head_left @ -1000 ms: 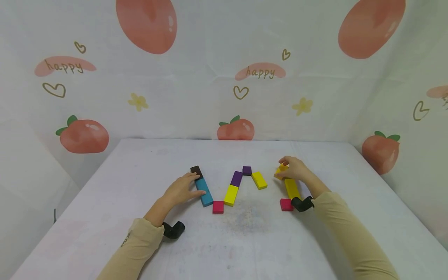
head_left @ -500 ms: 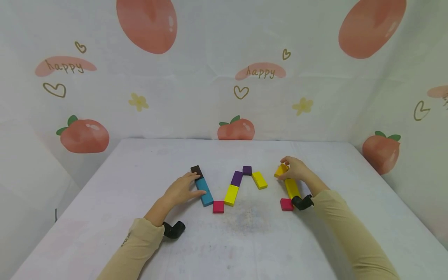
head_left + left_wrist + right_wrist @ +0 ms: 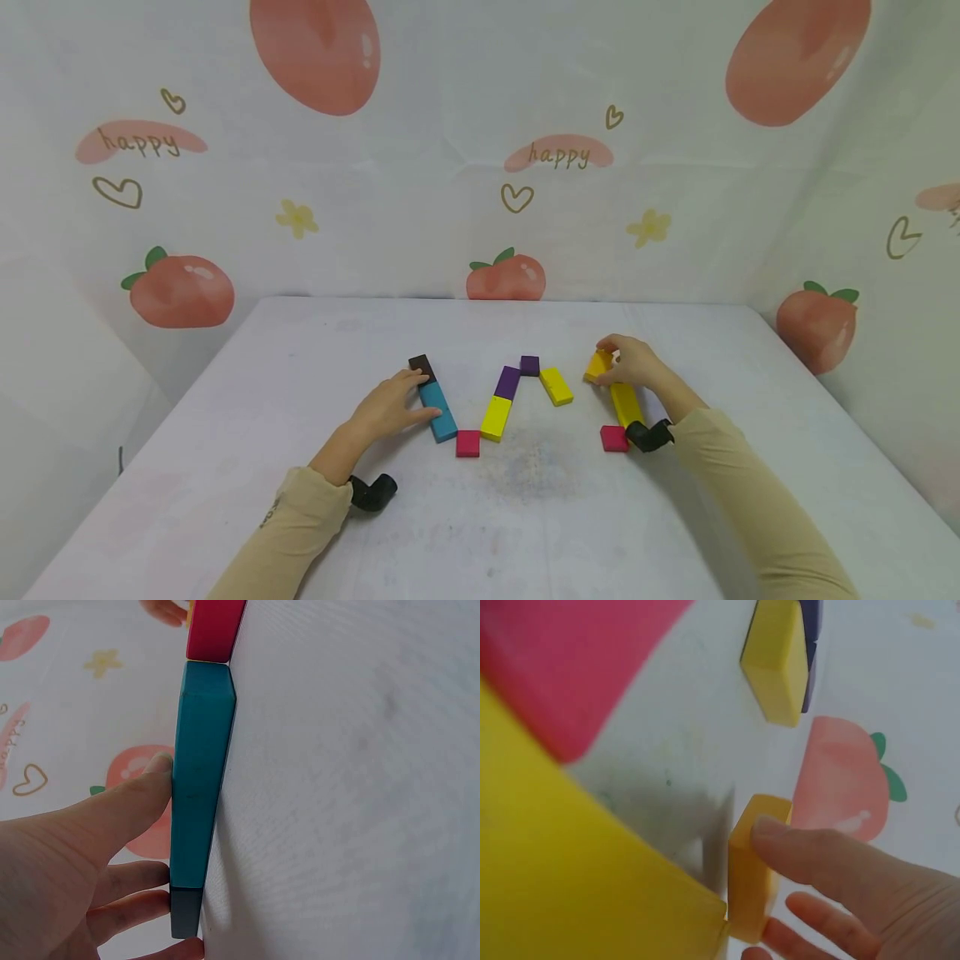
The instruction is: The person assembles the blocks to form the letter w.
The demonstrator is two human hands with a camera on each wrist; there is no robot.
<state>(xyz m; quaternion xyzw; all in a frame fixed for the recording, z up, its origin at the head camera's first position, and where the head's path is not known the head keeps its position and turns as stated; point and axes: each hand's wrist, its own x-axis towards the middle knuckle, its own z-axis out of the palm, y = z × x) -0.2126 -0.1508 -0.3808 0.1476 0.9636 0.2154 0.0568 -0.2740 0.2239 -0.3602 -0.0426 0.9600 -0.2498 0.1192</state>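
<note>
My right hand point(image 3: 633, 368) pinches an orange-yellow block point(image 3: 597, 367) between thumb and fingers. In the right wrist view its thumb presses one face of that block. A longer yellow block point(image 3: 625, 403) lies under the right wrist, its far end close to the pinched block, with a red block point(image 3: 613, 439) at its near end. My left hand point(image 3: 386, 407) rests at a row of two blocks. Its thumb touches the long blue block point(image 3: 199, 780), while relaxed fingers touch the black block point(image 3: 423, 367) at the far end.
A zigzag of blocks continues from the blue one: red point(image 3: 467, 444), yellow point(image 3: 495, 419), purple point(image 3: 507, 383), small purple point(image 3: 529, 366) and yellow point(image 3: 557, 387). A gap separates this last yellow block from the orange-yellow one. A printed cloth backdrop point(image 3: 420, 242) stands behind the white table point(image 3: 465, 533).
My right hand has shifted a little to the left over the last half second, carrying the orange-yellow block slightly left with it. The left hand has stayed in place.
</note>
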